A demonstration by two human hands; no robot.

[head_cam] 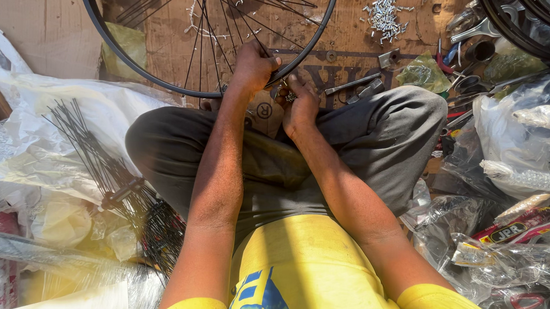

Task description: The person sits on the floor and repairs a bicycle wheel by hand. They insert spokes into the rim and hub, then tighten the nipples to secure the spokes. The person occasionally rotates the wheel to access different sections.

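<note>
Here the left hand (pixel 252 65) closes on the black spoked bicycle wheel rim (pixel 141 70), steadying it; the right hand (pixel 301 106) pinches a small metal fitting (pixel 290 96) at the rim.

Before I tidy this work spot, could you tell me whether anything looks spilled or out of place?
Yes: small silver metal bits lie scattered loose on the cardboard beyond the wheel rim, and hand tools lie strewn near the right knee. The black spokes fan out untidily on the plastic bags.
</note>
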